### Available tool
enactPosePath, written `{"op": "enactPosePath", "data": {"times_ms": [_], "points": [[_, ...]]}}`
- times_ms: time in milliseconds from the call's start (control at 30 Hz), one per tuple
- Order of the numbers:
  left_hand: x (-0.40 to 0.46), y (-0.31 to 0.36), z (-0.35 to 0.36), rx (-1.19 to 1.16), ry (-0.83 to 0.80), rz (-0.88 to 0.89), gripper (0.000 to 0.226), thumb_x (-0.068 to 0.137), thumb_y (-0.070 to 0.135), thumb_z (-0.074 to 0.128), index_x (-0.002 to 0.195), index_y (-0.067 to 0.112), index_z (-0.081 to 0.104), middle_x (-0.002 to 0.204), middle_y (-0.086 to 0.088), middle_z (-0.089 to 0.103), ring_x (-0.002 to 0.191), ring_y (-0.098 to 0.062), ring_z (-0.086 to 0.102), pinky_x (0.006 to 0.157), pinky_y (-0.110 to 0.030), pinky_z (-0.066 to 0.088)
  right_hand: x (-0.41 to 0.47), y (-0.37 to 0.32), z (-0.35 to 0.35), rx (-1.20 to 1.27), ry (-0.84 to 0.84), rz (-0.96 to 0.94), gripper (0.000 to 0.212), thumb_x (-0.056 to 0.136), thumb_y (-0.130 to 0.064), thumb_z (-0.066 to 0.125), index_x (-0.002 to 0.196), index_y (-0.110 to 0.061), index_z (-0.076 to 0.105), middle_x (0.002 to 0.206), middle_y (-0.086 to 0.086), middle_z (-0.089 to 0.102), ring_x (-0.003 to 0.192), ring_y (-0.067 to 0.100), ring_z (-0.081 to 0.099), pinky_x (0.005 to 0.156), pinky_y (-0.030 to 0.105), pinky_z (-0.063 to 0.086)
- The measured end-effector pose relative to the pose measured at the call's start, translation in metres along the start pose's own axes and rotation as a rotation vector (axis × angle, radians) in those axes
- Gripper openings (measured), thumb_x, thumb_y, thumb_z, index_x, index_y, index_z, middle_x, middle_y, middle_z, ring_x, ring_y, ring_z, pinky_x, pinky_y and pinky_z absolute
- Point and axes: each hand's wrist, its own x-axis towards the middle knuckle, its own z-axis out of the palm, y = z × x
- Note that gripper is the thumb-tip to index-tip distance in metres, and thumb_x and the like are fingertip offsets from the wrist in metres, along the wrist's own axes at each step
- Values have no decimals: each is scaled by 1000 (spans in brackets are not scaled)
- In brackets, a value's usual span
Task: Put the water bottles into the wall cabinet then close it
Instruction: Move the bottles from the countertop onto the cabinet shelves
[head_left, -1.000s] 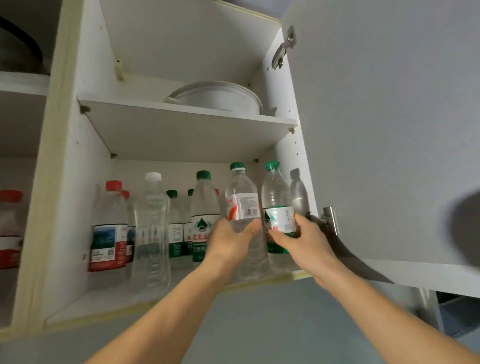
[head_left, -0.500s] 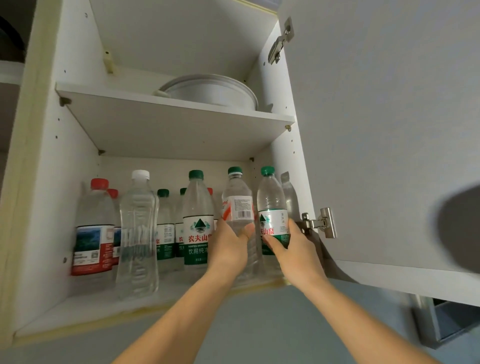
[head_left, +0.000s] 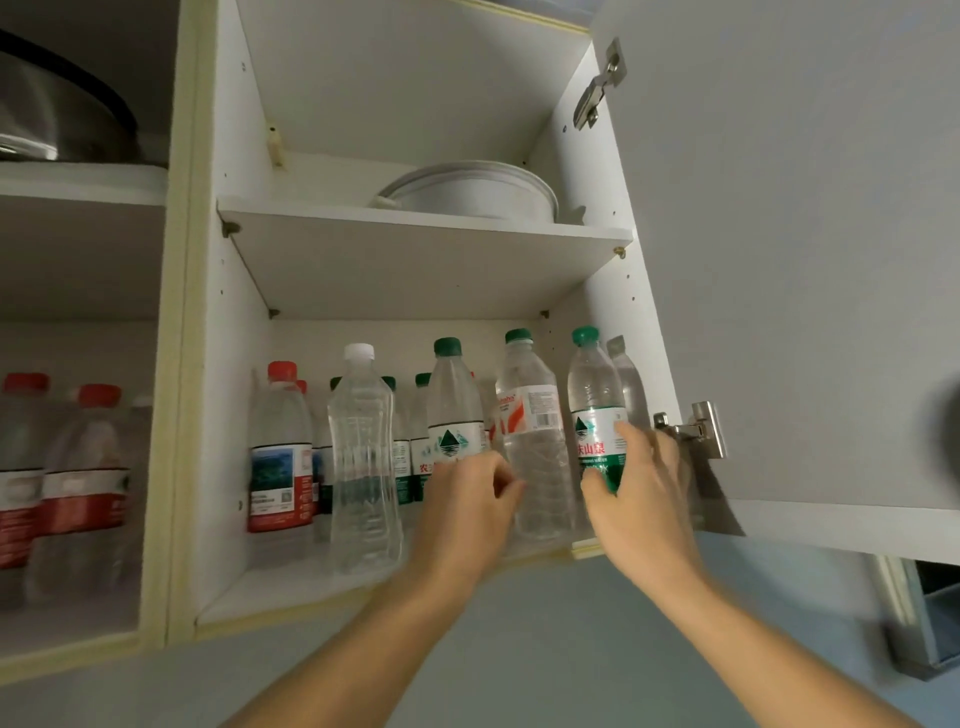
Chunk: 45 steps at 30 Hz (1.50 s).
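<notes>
The wall cabinet's lower shelf (head_left: 291, 587) holds several water bottles. At its right front stand a clear bottle with a red and white label (head_left: 530, 441) and a green-capped bottle with a green label (head_left: 597, 415). My left hand (head_left: 467, 514) sits just left of the red-and-white bottle, its fingers loosely curled and no longer wrapped round it. My right hand (head_left: 639, 493) holds the green-label bottle, thumb on the front and fingers round its right side. The grey cabinet door (head_left: 779, 260) stands open on the right.
A tall clear white-capped bottle (head_left: 363, 467) and a red-label bottle (head_left: 280, 457) stand further left on the same shelf. A white bowl (head_left: 467, 192) sits on the upper shelf. The door hinge (head_left: 696, 426) is beside my right hand. The left compartment holds red-capped bottles (head_left: 83, 467).
My left hand has let go of the red-and-white bottle and drawn back to its left. Both bottles now stand on the shelf. The view has shifted to the left.
</notes>
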Motion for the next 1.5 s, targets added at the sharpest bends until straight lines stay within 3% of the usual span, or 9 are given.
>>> {"op": "enactPosePath", "data": {"times_ms": [100, 200, 333, 433, 533, 600, 800, 1233, 1500], "points": [[-6, -1, -48, 67, 146, 210, 12, 94, 35, 68, 90, 25, 72, 75, 15, 67, 67, 2, 63, 60, -18, 54, -11, -24, -4, 46, 101, -239, 45, 88, -14, 68, 132, -17, 59, 135, 0, 44, 122, 21, 44, 95, 29, 39], [-11, -12, -108, -6, 323, 350, 9, 94, 40, 66, 98, 33, 65, 77, 18, 65, 73, 2, 65, 60, -14, 53, -22, -53, 2, 95, -2, -435, 40, 90, -20, 68, 130, -20, 59, 126, -12, 46, 96, 5, 53, 81, 21, 45], [-18, -55, -158, 194, 472, 467, 20, 95, 39, 60, 111, 27, 59, 97, 14, 60, 89, -9, 60, 75, -23, 55, -38, -91, 34, 131, -320, -470, 56, 96, -40, 66, 147, -29, 45, 134, -15, 50, 112, 7, 57, 97, 33, 53], [-23, -93, -160, 434, 498, 360, 42, 94, 35, 55, 131, 15, 52, 134, -6, 48, 126, -26, 45, 112, -22, 30, -41, -113, 62, 92, -533, -343, 73, 96, -43, 65, 156, -33, 24, 145, -5, 48, 123, 16, 56, 94, 25, 46], [-30, -119, -153, 491, 484, 204, 58, 99, 29, 48, 151, 10, 33, 160, -14, 24, 148, -31, 26, 121, -45, 27, -37, -125, 86, 260, -706, -210, 66, 93, -22, 68, 149, -27, 34, 113, -8, 66, 93, 7, 68, 69, 14, 52], [-31, -128, -150, 440, 480, 172, 61, 103, 29, 40, 158, 11, 21, 166, -7, 14, 154, -25, 18, 121, -52, 29, -30, -127, 99, 291, -734, -210, 63, 89, -17, 73, 142, -25, 41, 107, -10, 70, 91, 6, 69, 75, 18, 56], [-28, -139, -148, 274, 513, 177, 55, 107, 28, 29, 160, 12, 22, 169, 5, 11, 155, -12, 13, 123, -46, 28, -3, -136, 125, 193, -885, -90, 70, 82, -23, 84, 139, -22, 42, 120, -1, 65, 102, 19, 68, 83, 39, 64], [-26, -141, -145, 315, 555, 213, 53, 109, 23, 28, 158, 5, 27, 168, -3, 16, 155, -16, 17, 123, -32, 23, 10, -166, 183, -38, -938, 13, 65, 87, -24, 81, 135, -9, 39, 121, 12, 55, 99, 28, 62, 70, 34, 63], [-24, -142, -146, 333, 576, 212, 51, 110, 23, 26, 157, 5, 28, 168, -3, 18, 155, -17, 19, 122, -32, 24, 11, -161, 186, 51, -961, 4, 54, 85, -20, 83, 129, -14, 53, 124, 11, 62, 110, 30, 64, 87, 44, 63]]}}
